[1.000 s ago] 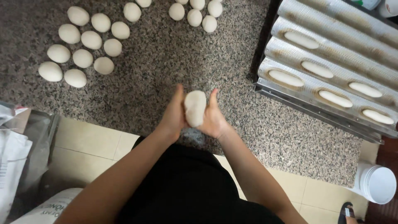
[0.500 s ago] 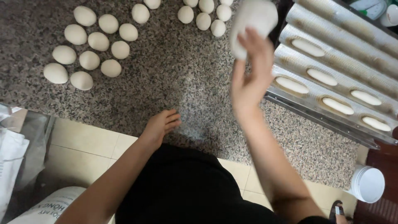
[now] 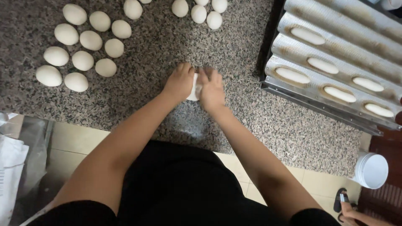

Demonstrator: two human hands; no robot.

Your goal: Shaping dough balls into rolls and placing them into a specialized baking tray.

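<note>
We look down from head height onto a speckled granite counter (image 3: 138,79). At the centre, our left hand (image 3: 181,82) and right hand (image 3: 212,89) press together around one piece of dough (image 3: 193,88); both are curled partly closed, palms inward, and only a white sliver of the piece shows between them. It rests on the counter, as far as we can tell.

At ten o'clock from the hands lies a cluster of round dough balls (image 3: 83,60), not yet shaped, nine or so in view. At twelve o'clock, near the top edge, sits a smaller group of dough balls (image 3: 205,11).

At two o'clock stands a corrugated metal baking tray (image 3: 293,90) whose channels hold several elongated shaped pieces (image 3: 292,75), with long stretches unfilled.

We judge the work to be partway: some pieces trayed, one in hand, many balls left.

At four o'clock, on the floor, stands a white tub (image 3: 372,170).
</note>
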